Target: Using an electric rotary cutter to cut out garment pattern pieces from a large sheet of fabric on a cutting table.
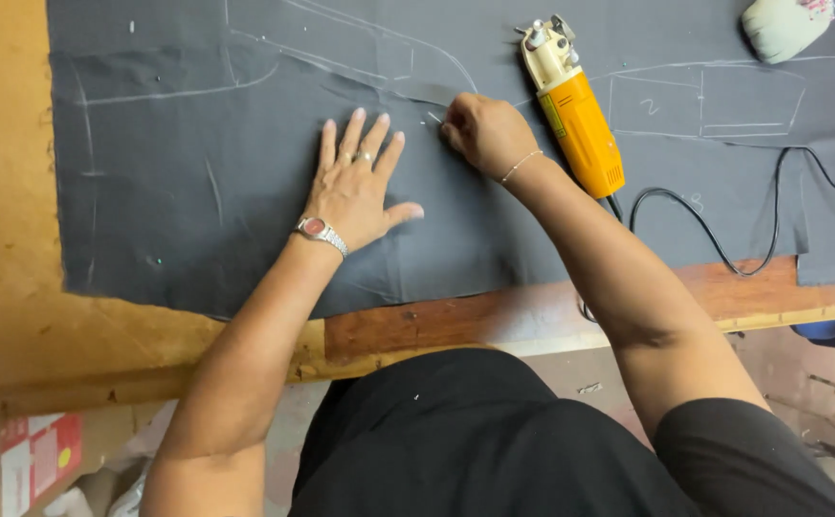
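Note:
A dark grey cloth [197, 230] with white chalk outlines lies flat on a wooden table [15, 287]. My left hand [355, 187] rests palm down on the cloth, fingers spread, with a ring and a wristwatch on it. My right hand [482, 132] sits just to its right, fingers pinched on a small piece of white chalk [434, 118] whose tip touches a chalk line. A thin bracelet circles that wrist.
A yellow electric cutting tool [575, 115] lies on the cloth right of my right hand, its black cord [714, 239] looping toward the table's front edge. A pale pincushion-like pad [783, 27] sits at the top right. A red and white box [39, 455] stands below left.

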